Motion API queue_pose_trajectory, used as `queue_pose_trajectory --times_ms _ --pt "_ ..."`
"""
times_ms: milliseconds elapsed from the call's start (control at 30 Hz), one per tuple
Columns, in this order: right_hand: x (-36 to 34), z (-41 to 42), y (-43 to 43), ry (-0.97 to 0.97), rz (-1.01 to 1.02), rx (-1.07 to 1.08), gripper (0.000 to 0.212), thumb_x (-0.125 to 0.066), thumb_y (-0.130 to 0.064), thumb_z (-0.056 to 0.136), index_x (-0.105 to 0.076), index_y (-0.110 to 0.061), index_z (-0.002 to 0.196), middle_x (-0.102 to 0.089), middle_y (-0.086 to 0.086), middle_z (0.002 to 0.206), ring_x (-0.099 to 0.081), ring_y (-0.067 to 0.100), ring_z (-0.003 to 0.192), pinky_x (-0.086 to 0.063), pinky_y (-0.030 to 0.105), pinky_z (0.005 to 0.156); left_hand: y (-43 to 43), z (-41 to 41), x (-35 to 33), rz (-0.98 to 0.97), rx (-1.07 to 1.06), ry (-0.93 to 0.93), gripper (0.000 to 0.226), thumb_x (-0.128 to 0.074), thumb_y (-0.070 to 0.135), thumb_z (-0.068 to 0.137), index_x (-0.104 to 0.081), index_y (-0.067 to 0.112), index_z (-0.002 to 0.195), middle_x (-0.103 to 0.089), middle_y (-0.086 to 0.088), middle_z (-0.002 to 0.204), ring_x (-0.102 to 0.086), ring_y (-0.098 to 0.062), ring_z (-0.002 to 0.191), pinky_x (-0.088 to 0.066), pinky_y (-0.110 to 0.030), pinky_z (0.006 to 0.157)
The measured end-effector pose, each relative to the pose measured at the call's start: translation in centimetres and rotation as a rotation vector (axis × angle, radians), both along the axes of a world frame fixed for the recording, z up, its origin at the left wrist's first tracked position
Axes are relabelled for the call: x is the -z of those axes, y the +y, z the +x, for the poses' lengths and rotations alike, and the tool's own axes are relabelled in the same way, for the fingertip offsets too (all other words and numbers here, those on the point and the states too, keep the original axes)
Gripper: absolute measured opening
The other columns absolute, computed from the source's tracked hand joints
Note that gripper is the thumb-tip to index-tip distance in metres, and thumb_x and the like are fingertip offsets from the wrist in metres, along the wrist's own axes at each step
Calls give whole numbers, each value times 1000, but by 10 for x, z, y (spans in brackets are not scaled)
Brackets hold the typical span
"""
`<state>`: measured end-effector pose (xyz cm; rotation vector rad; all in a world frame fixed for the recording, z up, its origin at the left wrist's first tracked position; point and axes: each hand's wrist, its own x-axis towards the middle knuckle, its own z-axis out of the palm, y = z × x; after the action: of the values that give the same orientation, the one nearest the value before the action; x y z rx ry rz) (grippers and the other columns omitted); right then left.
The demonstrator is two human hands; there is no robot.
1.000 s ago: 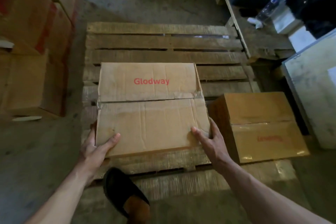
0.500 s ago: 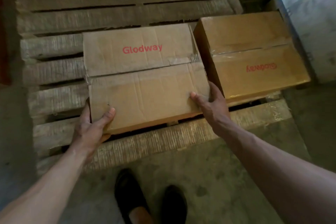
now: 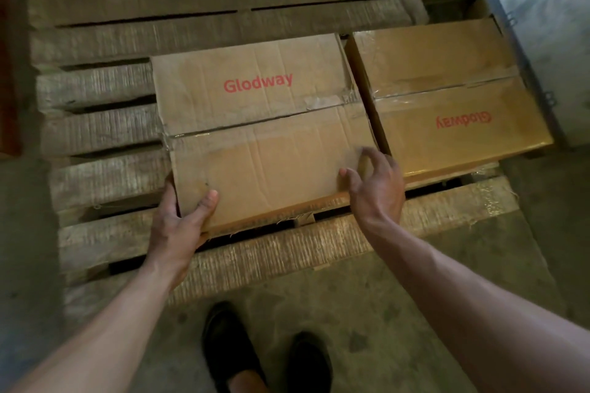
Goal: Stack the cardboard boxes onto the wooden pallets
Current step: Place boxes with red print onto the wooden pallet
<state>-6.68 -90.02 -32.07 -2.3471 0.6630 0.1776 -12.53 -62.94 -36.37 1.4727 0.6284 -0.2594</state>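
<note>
Two taped-shut boxes (image 3: pixel 265 124) (image 3: pixel 447 96) on pallet (image 3: pixel 95 175), contents hidden.

The wooden pallet (image 3: pixel 223 25) runs past the top edge.

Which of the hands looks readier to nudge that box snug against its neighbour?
Probably the left hand: it grips the box at its outer near corner, opposite the second box. The right hand hovers open.

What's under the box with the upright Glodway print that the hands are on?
The creased box sits on the wooden pallet, beside the shinier box. Slats and dark gaps show at its near edge; the left hand grips that corner. Boards directly beneath are hidden.
</note>
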Motion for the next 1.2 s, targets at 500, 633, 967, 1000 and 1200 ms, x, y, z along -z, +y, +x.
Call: queue_pose_trajectory --times_ms 500,633,967,1000,1200 --pt "-3 -7 -3 23 -125 -36 37 -69 -27 93 -64 -20 129 -28 5 159 -45 27 135 -26 17 95 -4 17 -9 122 51 84 57 -72 31 87 -49 30 140 -65 4 122 -62 -23 114 -50 -50 101" --pt "-15 -3 -7 82 -198 -151 39 -66 -33 94 -62 -19 130 -32 8 154 -52 32 125 -41 29 94 -10 17 -25 345 69 180 77 -68 42 90 -30 26 155 -53 -5 144 -51 -29 131 -43 -46 108" --pt "-132 60 113 19 -60 -495 53 -59 -45 95 -54 -20 142 -58 17 131 -54 35 116 -42 36 88 125 2 -157 667 -317 215 66 -66 39 93 -44 10 149 -49 -13 149 -48 -26 136 -35 -39 114" --pt "-143 69 140 -2 -39 -535 53 -59 -45 95 -55 -19 141 -58 18 131 -55 35 117 -44 37 90 147 3 -170 690 -361 210 65 -66 39 93 -46 10 148 -50 -12 148 -49 -26 135 -36 -39 114" --pt "-183 112 318 -66 89 -716 52 -61 -41 95 -56 -15 140 -57 16 134 -53 34 123 -42 36 99 284 9 -220 813 -513 226 64 -65 45 92 -49 15 146 -56 -13 143 -53 -29 131 -41 -39 109"
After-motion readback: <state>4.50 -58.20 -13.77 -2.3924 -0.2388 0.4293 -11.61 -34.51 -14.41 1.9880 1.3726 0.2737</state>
